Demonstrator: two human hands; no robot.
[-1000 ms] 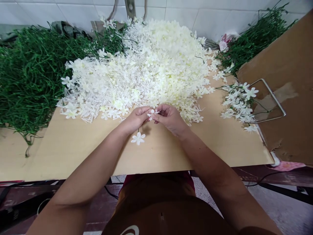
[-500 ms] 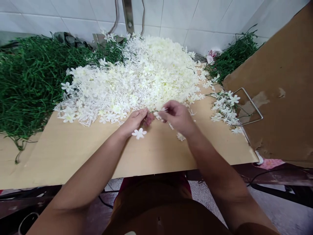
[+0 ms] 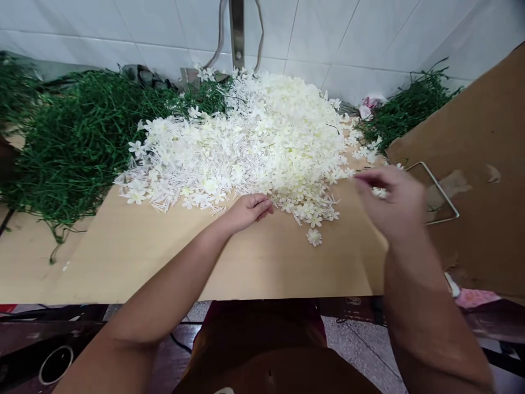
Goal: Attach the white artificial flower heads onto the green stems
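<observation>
A big heap of white artificial flowers (image 3: 262,142) lies on the pale wooden table (image 3: 123,257). My left hand (image 3: 248,210) rests on the table at the heap's near edge, its fingers curled in with nothing visible in them. My right hand (image 3: 394,200) is out to the right, blurred by motion, near the cardboard sheet (image 3: 476,153). It is pinched on a thin green sprig with white flowers (image 3: 379,192). One loose flower (image 3: 314,237) lies on the table between my hands.
A thick mass of green plastic stems (image 3: 74,142) fills the left of the table, and a smaller bunch (image 3: 406,109) sits at the back right. A metal wire loop (image 3: 441,191) lies on the cardboard. White tiled wall behind.
My hands have parted. The right hand has swung right with the sprig to the cardboard; the left has let go and settled at the heap's edge. The view has shifted.
</observation>
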